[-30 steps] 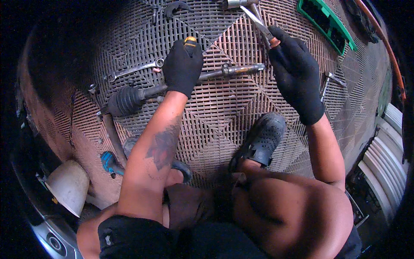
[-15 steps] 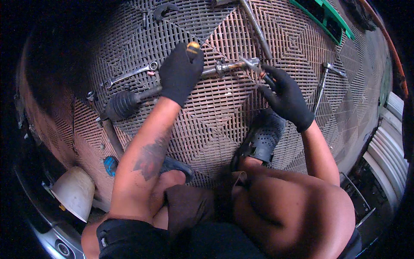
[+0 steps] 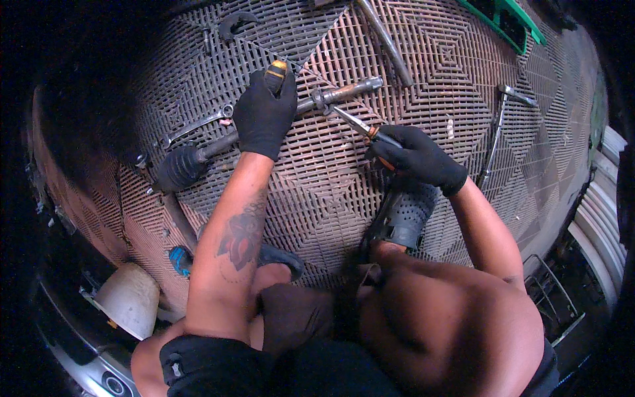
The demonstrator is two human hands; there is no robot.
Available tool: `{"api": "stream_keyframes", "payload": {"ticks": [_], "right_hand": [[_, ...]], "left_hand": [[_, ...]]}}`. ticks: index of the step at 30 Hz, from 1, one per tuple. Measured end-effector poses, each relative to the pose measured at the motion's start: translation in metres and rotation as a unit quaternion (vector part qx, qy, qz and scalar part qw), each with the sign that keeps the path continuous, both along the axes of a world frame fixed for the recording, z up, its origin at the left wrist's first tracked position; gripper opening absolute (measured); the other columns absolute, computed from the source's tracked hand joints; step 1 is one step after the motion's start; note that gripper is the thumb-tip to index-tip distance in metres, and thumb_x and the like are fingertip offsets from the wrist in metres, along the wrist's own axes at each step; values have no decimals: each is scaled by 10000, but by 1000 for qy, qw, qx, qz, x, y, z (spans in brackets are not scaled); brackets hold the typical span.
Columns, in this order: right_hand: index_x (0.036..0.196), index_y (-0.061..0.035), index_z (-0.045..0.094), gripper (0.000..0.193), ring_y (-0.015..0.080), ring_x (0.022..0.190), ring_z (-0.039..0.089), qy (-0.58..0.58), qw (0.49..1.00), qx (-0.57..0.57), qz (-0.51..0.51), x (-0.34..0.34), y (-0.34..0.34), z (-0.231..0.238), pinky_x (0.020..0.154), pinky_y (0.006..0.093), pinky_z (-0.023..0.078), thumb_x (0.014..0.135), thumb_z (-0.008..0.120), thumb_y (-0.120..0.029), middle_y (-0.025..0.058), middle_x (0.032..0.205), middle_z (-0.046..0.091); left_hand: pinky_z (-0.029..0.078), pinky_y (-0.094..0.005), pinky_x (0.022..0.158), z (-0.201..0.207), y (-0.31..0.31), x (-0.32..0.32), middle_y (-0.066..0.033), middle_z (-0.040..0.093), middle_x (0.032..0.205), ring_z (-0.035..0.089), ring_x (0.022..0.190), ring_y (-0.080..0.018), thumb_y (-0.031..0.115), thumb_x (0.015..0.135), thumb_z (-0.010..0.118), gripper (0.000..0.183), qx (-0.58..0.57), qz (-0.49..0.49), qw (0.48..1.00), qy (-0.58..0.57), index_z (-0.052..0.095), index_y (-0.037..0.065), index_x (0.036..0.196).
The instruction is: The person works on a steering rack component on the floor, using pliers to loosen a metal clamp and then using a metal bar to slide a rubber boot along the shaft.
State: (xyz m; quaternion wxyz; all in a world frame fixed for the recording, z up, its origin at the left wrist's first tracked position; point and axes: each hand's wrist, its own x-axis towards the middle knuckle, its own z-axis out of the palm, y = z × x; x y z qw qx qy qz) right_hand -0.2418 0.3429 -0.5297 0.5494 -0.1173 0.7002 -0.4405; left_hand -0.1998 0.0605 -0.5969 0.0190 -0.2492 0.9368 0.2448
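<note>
A drive axle shaft (image 3: 354,90) with a black ribbed rubber boot (image 3: 180,169) lies slantwise on the grated floor. My left hand (image 3: 266,119), in a black glove, is closed over the shaft's middle. Out of its top pokes a yellow-and-black tool handle (image 3: 276,73); the tool's other end is hidden. My gloved right hand (image 3: 423,157) grips long-nose pliers (image 3: 355,123) with orange on the handles. Their tips point up-left, close beside the collar (image 3: 321,99) on the shaft; whether they touch it I cannot tell.
Left of my hand lies a combination wrench (image 3: 198,124). A metal bar (image 3: 385,45) rests at the far side, a T-shaped metal tool (image 3: 498,129) to the right. A green-edged black item (image 3: 508,25) lies at far right. A whitish bucket-like container (image 3: 129,298) sits lower left, near a blue object (image 3: 180,260).
The pliers have drawn back from the shaft's right end, down and left toward the collar. My left hand has shifted slightly left, still on the shaft with the handle.
</note>
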Motion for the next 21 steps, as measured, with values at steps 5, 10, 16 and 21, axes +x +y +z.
{"api": "stream_keyframes", "payload": {"ticks": [5, 10, 16, 21], "right_hand": [[1281, -17, 639, 402, 306, 891, 688, 257, 963, -31, 72, 13, 1, -18, 831, 418, 538, 977, 635, -280, 170, 979, 707], [1253, -50, 658, 355, 384, 863, 681, 293, 927, 49, 230, 2, -6, 0, 803, 453, 538, 964, 631, -254, 235, 978, 681], [1236, -27, 655, 334, 149, 769, 611, -66, 997, -43, -23, 6, -6, -13, 735, 349, 525, 1006, 617, -267, 83, 880, 678], [1182, -18, 644, 366, 107, 859, 626, -126, 986, -69, -82, 29, -9, -25, 783, 293, 538, 1042, 548, -343, 45, 945, 664]], "left_hand": [[550, -485, 760, 1, -1, -5, -205, 709, 972, 698, 873, -401, 429, 954, 630, 367, -9, -1, 1000, -28, 679, 76, 1040], [540, -482, 798, 22, 5, -13, -196, 681, 1063, 683, 953, -389, 429, 973, 591, 377, 39, 35, 991, -121, 682, 82, 1087], [536, -495, 778, 5, -5, -5, -199, 693, 1010, 686, 912, -405, 472, 953, 612, 410, 40, 14, 997, -59, 680, 81, 1059], [532, -492, 773, 2, -8, -7, -196, 673, 1026, 678, 910, -399, 417, 973, 599, 359, 78, -33, 996, -41, 682, 81, 1070]]}}
